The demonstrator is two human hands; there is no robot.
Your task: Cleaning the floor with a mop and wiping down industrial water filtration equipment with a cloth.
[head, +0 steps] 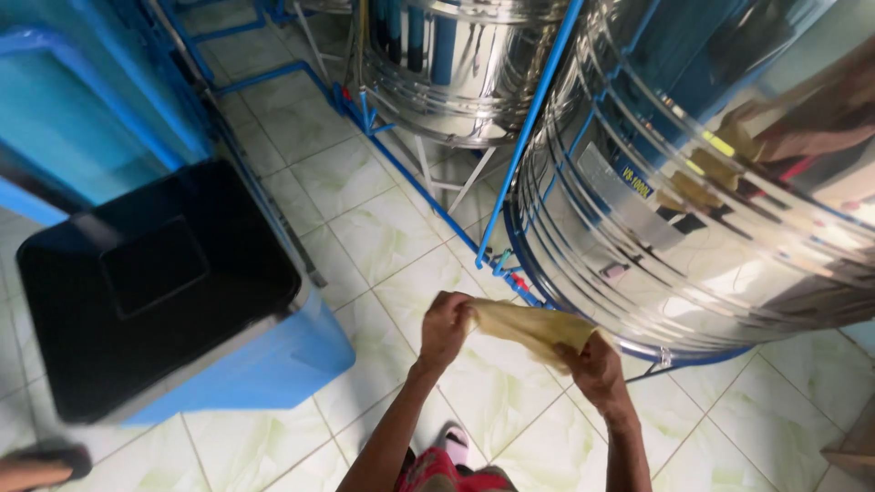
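Directly below the camera, the left hand (pixel 446 325) is closed in a fist around one end of a pale yellow cloth (pixel 529 328), and the right hand (pixel 592 371) is closed around the other end, a little lower and farther right. The cloth runs between the two fists as a bunched, slightly stretched band, held up in the air above the floor (pixel 383 232) rather than resting on anything; gripping it at both ends looks like a way to keep it gathered and taut, perhaps to wring or fold it, though that is only a judgement. Both forearms rise from the bottom edge of the view, and a bit of red patterned clothing and a pale pink toe of footwear show beneath them. Just beyond the right hand stands a large shiny steel tank (pixel 693 182), its curved ribbed wall mirroring the room; the cloth is near its lower rim but apart from it. A second steel tank (pixel 456 64) stands farther back, near the top edge, with blue pipes (pixel 529 128) running between them. To the left, on the pale green tiled floor, sits a blue bin with a black lid (pixel 155 292). Someone else's foot shows at the bottom left corner.
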